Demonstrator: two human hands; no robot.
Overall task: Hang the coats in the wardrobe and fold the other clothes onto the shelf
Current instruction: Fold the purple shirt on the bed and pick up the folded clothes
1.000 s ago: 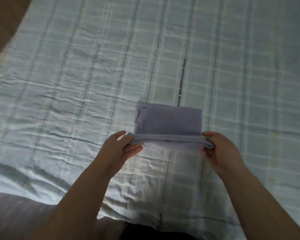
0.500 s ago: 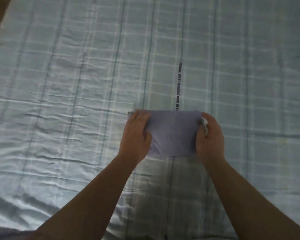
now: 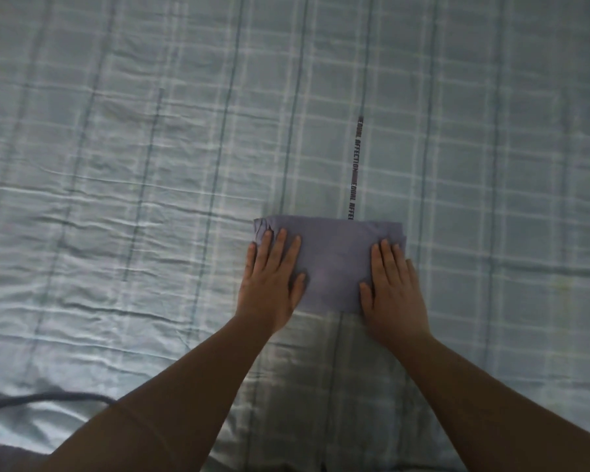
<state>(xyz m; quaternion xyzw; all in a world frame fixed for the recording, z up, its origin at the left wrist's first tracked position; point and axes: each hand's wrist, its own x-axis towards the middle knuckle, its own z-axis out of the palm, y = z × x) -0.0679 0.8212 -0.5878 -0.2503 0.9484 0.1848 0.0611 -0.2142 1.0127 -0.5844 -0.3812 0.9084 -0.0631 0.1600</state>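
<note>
The location is reading as a bedroom in a home. A bed sheet [image 3: 150, 165] is filling almost the whole view: soft, pale blue-green cloth with a check pattern of light and dark lines, lying in shallow wrinkles across a broad flat surface. A narrow printed band [image 3: 355, 172] is running along one line of the pattern and is showing the words "EQUAL AFFECTION", a decorative mark of household bedding. A small folded lilac garment [image 3: 334, 260] is lying flat on the sheet, and the left hand [image 3: 269, 287] and the right hand [image 3: 394, 294], both bare, are pressing on it: domestic laundry work.
</note>
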